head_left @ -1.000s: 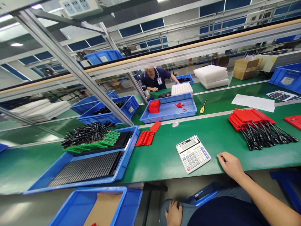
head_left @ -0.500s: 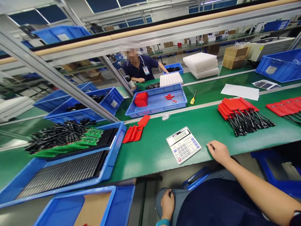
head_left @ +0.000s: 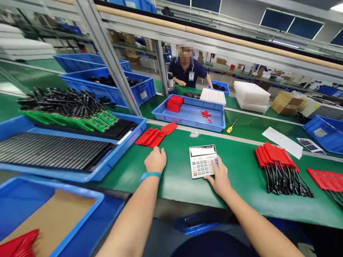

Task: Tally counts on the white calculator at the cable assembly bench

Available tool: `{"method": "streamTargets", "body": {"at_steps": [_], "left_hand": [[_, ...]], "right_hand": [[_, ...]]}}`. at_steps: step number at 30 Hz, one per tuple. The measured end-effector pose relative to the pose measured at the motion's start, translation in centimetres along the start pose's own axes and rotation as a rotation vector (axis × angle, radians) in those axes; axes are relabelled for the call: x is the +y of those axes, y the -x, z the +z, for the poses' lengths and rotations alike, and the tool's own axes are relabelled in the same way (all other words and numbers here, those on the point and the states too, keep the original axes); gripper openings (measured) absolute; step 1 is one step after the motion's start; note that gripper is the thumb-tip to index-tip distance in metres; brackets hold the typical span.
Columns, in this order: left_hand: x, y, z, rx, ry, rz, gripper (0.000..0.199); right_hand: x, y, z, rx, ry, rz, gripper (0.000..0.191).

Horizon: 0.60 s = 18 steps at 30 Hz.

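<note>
A white calculator lies flat on the green bench. My right hand is over its lower right side, with fingers stretched onto the keys and the thumb at the bottom edge. To the left, my left hand, with a blue band at the wrist, rests curled on the bench. It is just in front of several flat red plastic pieces; its fingertips are hidden, so contact is unclear. At the right lies a stack of red pieces with black cables.
A blue tray holds red parts, and a yellow screwdriver lies beside it. On the left, another blue tray carries green boards with black cables. Paper lies at the right. Across the bench sits a co-worker.
My left hand has risen from my thigh to the bench near the red pieces. My right hand has moved left from the bench edge onto the calculator. The view has turned and tilted.
</note>
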<state>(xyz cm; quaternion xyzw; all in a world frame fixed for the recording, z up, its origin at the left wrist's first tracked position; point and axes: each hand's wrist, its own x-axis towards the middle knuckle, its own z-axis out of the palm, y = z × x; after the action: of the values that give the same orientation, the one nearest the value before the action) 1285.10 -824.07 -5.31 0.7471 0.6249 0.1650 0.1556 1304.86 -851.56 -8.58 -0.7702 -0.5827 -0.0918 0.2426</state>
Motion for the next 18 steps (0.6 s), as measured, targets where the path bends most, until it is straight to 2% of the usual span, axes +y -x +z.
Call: {"method": "streamTargets", "body": {"at_steps": [2, 4, 7, 10, 15, 18], "left_hand": [[0.2, -0.1, 1.2, 0.027, -0.102, 0.011, 0.046], [0.2, 0.0, 1.7, 0.018, -0.180, -0.007, 0.046], [0.2, -0.4, 1.6, -0.007, -0.202, -0.043, 0.042], [0.3, -1.1, 1.5, -0.036, -0.212, -0.061, 0.040], [0.4, -1.5, 1.6, -0.062, -0.227, -0.081, 0.036], [0.4, -1.6, 1.6, -0.065, -0.237, -0.100, 0.037]], "right_hand": [[0.6, -0.8, -0.2, 0.056, 0.022, -0.031, 0.078], [0.0, -1.1, -0.7, 0.056, 0.018, -0.083, 0.070], [-2.0, -1.7, -1.6, 0.006, -0.014, -0.164, 0.065], [-3.3, -2.5, -1.7, -0.012, -0.027, -0.188, 0.068], [-3.4, -2.8, -0.6, -0.112, -0.032, -0.207, 0.069], [-3.5, -2.3, -1.0, -0.125, -0.060, -0.199, 0.064]]}}
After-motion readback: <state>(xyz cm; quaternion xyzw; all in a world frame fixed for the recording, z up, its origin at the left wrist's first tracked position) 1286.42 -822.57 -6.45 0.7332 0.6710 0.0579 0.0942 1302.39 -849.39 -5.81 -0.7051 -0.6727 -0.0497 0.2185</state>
